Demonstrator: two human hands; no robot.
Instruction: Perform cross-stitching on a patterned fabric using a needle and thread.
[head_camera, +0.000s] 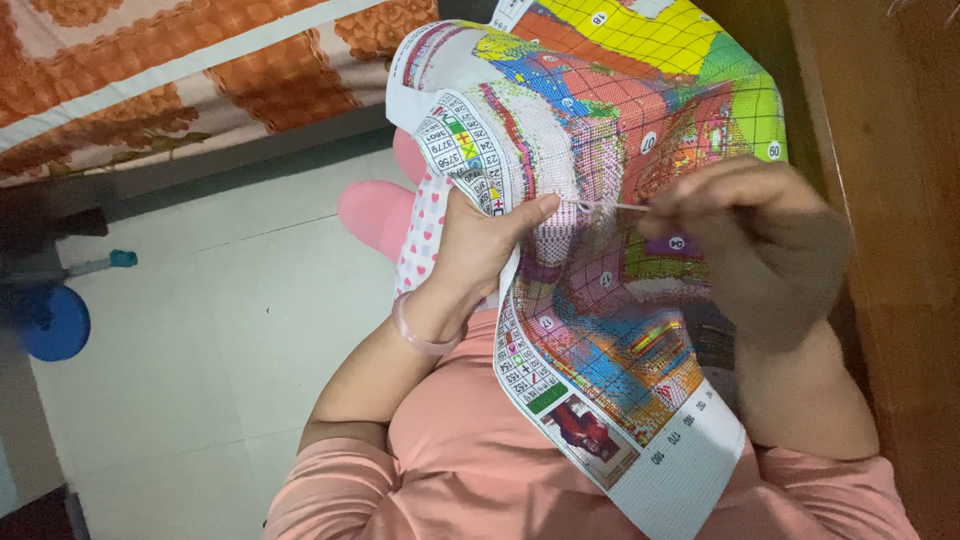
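Pale tile floor (200, 330), patterned bedspread (150, 70) far left. Cross-stitch canvas (600, 300) across my lap. L hand (480, 245) closed on its edge, thumb on top, keeps cloth taut. R hand (750, 235) pinched shut on needle (615, 206), thread drawn sideways.

Lighting you had: soft, even indoor light, faint shadows, no glare. Your right hand (760, 245) was slightly motion-blurred; right edge stayed dim; focus otherwise fair.
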